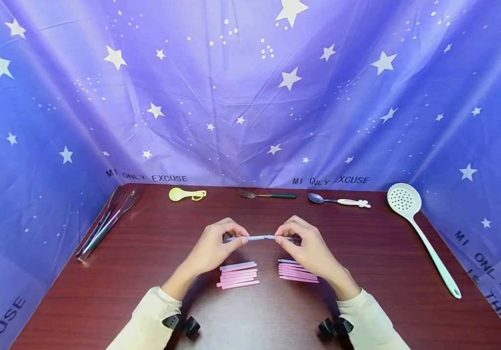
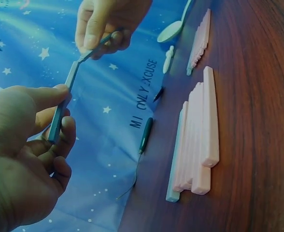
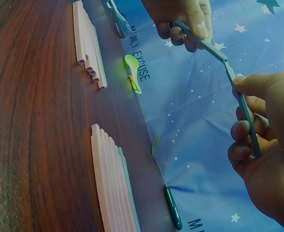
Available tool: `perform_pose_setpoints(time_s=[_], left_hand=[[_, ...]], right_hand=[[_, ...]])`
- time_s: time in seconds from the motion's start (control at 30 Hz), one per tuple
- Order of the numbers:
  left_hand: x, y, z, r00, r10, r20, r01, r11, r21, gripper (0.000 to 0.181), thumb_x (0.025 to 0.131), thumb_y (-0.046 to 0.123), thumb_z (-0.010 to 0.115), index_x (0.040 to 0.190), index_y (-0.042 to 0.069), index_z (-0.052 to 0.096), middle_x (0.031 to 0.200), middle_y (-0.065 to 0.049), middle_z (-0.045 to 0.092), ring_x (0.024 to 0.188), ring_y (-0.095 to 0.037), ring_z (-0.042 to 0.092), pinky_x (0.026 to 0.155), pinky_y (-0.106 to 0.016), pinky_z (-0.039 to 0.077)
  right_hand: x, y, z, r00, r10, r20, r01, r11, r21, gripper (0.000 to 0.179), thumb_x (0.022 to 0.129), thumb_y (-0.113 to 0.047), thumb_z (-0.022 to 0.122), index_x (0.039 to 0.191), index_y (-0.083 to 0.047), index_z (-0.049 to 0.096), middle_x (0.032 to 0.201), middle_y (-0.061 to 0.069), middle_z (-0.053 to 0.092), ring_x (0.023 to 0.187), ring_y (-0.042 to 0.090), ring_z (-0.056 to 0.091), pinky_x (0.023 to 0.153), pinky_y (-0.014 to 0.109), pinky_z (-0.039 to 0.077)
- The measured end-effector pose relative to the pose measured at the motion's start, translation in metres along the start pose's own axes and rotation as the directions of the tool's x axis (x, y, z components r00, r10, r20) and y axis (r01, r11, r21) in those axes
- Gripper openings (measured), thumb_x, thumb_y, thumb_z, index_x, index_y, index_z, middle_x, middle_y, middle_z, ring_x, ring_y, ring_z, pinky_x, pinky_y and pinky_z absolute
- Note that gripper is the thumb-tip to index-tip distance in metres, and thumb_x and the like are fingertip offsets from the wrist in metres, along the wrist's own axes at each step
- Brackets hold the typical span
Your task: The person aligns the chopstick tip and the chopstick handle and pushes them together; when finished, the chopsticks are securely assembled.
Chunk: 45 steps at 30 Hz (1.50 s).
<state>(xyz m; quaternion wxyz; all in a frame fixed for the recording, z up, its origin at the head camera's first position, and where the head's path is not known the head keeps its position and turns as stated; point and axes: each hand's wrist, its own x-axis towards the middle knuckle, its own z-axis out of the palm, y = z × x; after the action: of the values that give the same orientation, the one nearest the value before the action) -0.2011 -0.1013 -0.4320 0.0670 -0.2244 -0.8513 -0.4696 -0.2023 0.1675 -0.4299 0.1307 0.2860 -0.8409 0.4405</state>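
In the head view my left hand (image 1: 215, 245) pinches a thin blue-grey square stick (image 1: 257, 237) between thumb and fingers. My right hand (image 1: 309, 245) pinches a second such stick (image 3: 247, 116). The inner ends of the two sticks meet between the hands, above the table, and form a slight bend in both wrist views. Below the left hand lies a row of pink sticks (image 1: 238, 278) with one blue stick (image 2: 175, 179) along its far side. A similar pink row (image 1: 296, 273), also edged by a blue stick (image 3: 127, 188), lies below the right hand, which partly covers it.
Along the back of the dark wooden table (image 1: 145, 291) lie a yellow measuring spoon (image 1: 180, 194), a green-handled fork (image 1: 272, 195) and a spoon with a white handle (image 1: 338, 200). Metal tongs (image 1: 106, 226) lie at left, a slotted ladle (image 1: 421, 228) at right. Starry curtains (image 1: 233, 97) surround it.
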Motion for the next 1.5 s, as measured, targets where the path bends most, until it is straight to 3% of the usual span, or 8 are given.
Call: perform_pose_setpoints(time_s=[0.33, 0.6, 0.8, 1.03, 1.3, 1.5], left_hand=[[-0.002, 0.002, 0.002, 1.0, 0.025, -0.007, -0.025, 1.0, 0.012, 0.004, 0.094, 0.018, 0.076, 0.097, 0.015, 0.076, 0.088, 0.007, 0.063, 0.076, -0.008, 0.056, 0.067, -0.022, 0.048], [-0.002, 0.002, 0.003, 0.988, 0.153, -0.037, -0.151, 0.987, 0.048, 0.005, 0.094, 0.018, 0.076, 0.097, 0.014, 0.075, 0.089, 0.006, 0.064, 0.078, -0.006, 0.056, 0.066, -0.021, 0.047], [-0.002, -0.001, 0.004, 0.974, 0.223, -0.049, -0.219, 0.973, 0.076, 0.006, 0.094, 0.016, 0.076, 0.099, 0.014, 0.074, 0.09, 0.007, 0.066, 0.07, -0.002, 0.052, 0.063, -0.019, 0.046], [-0.003, -0.004, 0.008, 0.975, 0.223, -0.005, -0.222, 0.971, 0.086, 0.005, 0.099, 0.018, 0.07, 0.103, 0.014, 0.069, 0.079, 0.001, 0.07, 0.054, -0.005, 0.045, 0.05, -0.016, 0.038], [-0.006, -0.007, 0.008, 0.975, 0.22, 0.012, -0.22, 0.973, 0.076, 0.006, 0.097, 0.016, 0.072, 0.102, 0.016, 0.07, 0.076, 0.008, 0.067, 0.056, 0.005, 0.04, 0.05, -0.017, 0.036], [-0.003, -0.009, 0.01, 0.973, 0.231, 0.011, -0.231, 0.971, 0.069, 0.005, 0.101, 0.016, 0.067, 0.106, 0.017, 0.067, 0.079, 0.008, 0.058, 0.06, -0.004, 0.042, 0.056, -0.017, 0.037]], right_hand=[[0.0, -0.001, 0.0, 1.0, 0.006, 0.003, -0.006, 1.0, -0.008, 0.015, 0.091, -0.013, 0.079, 0.095, -0.026, 0.072, 0.088, -0.011, 0.06, 0.078, 0.007, 0.056, 0.067, 0.023, 0.048], [-0.001, -0.005, -0.002, 0.999, 0.029, 0.016, -0.029, 0.999, -0.024, 0.011, 0.09, -0.013, 0.079, 0.096, -0.021, 0.074, 0.089, -0.012, 0.062, 0.075, 0.006, 0.056, 0.064, 0.024, 0.049], [-0.002, -0.004, -0.001, 0.999, 0.019, 0.026, -0.018, 1.0, -0.02, 0.013, 0.09, -0.01, 0.079, 0.095, -0.021, 0.075, 0.086, -0.011, 0.063, 0.072, 0.004, 0.054, 0.06, 0.021, 0.047], [-0.001, -0.004, -0.002, 1.0, -0.004, 0.011, 0.004, 1.0, -0.008, 0.01, 0.089, -0.009, 0.08, 0.095, -0.017, 0.077, 0.086, -0.011, 0.065, 0.071, 0.004, 0.054, 0.059, 0.021, 0.047], [-0.004, -0.005, -0.002, 0.998, 0.042, 0.04, -0.044, 0.999, 0.031, 0.01, 0.09, -0.014, 0.08, 0.096, -0.022, 0.079, 0.088, -0.01, 0.067, 0.073, 0.005, 0.058, 0.06, 0.023, 0.05], [-0.002, -0.004, 0.0, 0.996, 0.075, 0.044, -0.077, 0.996, 0.041, 0.009, 0.091, -0.016, 0.08, 0.096, -0.024, 0.078, 0.087, -0.01, 0.066, 0.072, 0.006, 0.056, 0.061, 0.022, 0.049]])
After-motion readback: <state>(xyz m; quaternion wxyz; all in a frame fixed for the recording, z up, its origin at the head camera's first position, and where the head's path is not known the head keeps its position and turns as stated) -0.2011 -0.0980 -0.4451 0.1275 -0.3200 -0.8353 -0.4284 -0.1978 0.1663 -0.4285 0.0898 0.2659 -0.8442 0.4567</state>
